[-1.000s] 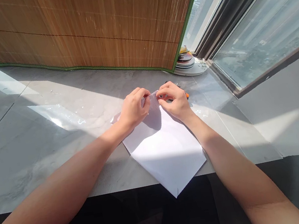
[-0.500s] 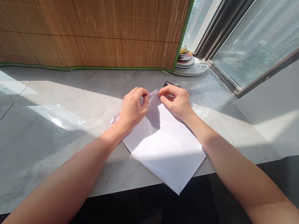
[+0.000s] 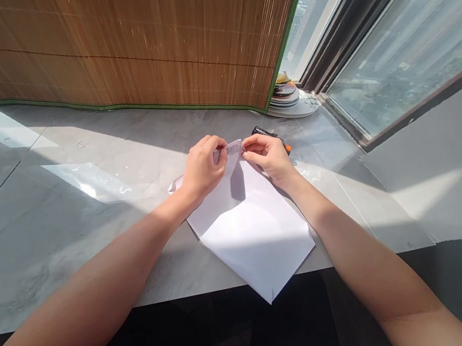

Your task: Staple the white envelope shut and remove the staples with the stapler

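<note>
A white sheet of paper (image 3: 253,223) lies turned cornerwise on the grey marbled surface, its near corner sticking out past the front edge. Along its far end runs a narrow folded strip with small dark marks. My left hand (image 3: 204,169) pinches this strip from the left, thumb against forefinger. At the strip's right end, my right hand (image 3: 270,157) pinches the paper between thumb and fingertips. Just beyond the right hand lies a black tool with an orange tip (image 3: 269,133), partly covered by the hand; its kind is unclear.
A bamboo blind (image 3: 123,43) with green edging hangs across the back. Stacked plates (image 3: 287,97) stand in the corner by the dark window frame (image 3: 368,11). A clear plastic sheet (image 3: 87,181) lies to the left on the marbled surface (image 3: 96,268).
The paper has shifted slightly left, both hands staying on its far strip. My right hand has moved a little left, showing more of the black and orange tool.
</note>
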A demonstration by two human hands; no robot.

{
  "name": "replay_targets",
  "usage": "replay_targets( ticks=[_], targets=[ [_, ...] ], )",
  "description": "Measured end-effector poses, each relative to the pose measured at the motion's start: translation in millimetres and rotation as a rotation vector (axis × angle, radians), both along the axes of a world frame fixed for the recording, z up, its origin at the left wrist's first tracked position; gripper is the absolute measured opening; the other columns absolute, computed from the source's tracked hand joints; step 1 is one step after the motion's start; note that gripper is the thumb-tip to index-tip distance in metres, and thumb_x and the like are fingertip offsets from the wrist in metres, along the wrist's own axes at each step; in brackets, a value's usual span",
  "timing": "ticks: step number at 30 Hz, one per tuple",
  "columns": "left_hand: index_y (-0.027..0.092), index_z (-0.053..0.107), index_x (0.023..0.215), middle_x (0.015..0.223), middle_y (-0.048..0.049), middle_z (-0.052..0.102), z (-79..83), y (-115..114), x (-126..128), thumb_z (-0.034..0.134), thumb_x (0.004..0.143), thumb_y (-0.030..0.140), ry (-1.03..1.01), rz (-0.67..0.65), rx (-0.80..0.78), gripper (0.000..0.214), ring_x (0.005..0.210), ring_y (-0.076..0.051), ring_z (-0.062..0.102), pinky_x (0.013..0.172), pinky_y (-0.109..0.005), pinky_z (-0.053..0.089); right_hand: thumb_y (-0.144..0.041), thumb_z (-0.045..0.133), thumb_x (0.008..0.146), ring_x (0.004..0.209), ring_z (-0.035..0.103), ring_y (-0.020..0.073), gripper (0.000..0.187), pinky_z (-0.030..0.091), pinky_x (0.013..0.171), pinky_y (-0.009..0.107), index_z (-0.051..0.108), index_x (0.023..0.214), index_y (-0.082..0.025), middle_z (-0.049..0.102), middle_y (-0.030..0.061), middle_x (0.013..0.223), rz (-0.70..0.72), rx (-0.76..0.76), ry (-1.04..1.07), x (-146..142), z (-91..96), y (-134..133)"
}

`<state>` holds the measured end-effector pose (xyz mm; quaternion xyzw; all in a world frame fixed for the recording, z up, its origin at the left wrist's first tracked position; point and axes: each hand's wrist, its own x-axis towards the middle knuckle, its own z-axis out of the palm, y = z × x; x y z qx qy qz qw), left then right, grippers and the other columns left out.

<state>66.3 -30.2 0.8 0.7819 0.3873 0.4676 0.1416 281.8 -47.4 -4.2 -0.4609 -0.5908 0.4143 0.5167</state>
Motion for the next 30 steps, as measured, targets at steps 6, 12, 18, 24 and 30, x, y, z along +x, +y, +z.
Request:
replay_targets(
  ticks=[6,12,18,24,30],
  targets=[
    [0.022,0.068,0.094,0.097,-0.0046,0.077,-0.9,0,1,0.064,0.095,0.008,-0.01,-0.004,0.012,0.015,0.087,-0.019,0.069,0.081,-0.033,0.053,-0.041,0.092,0.072,0.077,0.07,0.0183,0.038,0.056,0.063,0.029,0.075,0.103,-0.027,0.08,-0.0001,0.095,0.025,-0.187,0.115,0,4.1,-1],
    [0.023,0.068,0.094,0.094,-0.0046,0.077,-0.5,0,1,0.063,0.098,0.011,-0.016,0.001,0.014,0.013,0.084,-0.019,0.068,0.079,-0.033,0.054,-0.06,0.086,0.081,0.095,0.076,0.0269,0.043,0.065,0.077,0.039,0.075,0.104,-0.026,0.081,0.0047,0.099,0.11,-0.256,0.19,2,9.3,-1],
    [0.023,0.067,0.094,0.094,-0.0039,0.075,1.8,-1,0,0.064,0.098,0.01,-0.042,-0.013,0.008,0.014,0.085,-0.018,0.067,0.08,-0.033,0.053,-0.063,0.088,0.08,0.093,0.077,0.0265,0.044,0.066,0.081,0.041,0.076,0.102,-0.026,0.081,0.0041,0.099,0.135,-0.257,0.194,6,8.3,0],
    [0.023,0.067,0.094,0.095,-0.0038,0.075,2.9,-1,-1,0.063,0.099,0.01,-0.069,-0.04,-0.005,0.014,0.086,-0.018,0.067,0.08,-0.033,0.053,-0.055,0.102,0.067,0.081,0.076,0.022,0.05,0.063,0.07,0.034,0.078,0.098,-0.024,0.082,0.0038,0.097,0.186,-0.283,0.195,4,13.5,-7],
    [0.023,0.067,0.094,0.094,-0.0034,0.075,4.0,-2,-1,0.063,0.098,0.009,-0.08,-0.027,0.004,0.015,0.086,-0.017,0.066,0.081,-0.033,0.053,-0.059,0.104,0.063,0.076,0.075,0.0215,0.052,0.062,0.066,0.033,0.079,0.091,-0.023,0.081,0.0036,0.092,0.196,-0.269,0.186,6,11.2,-8]
  ],
)
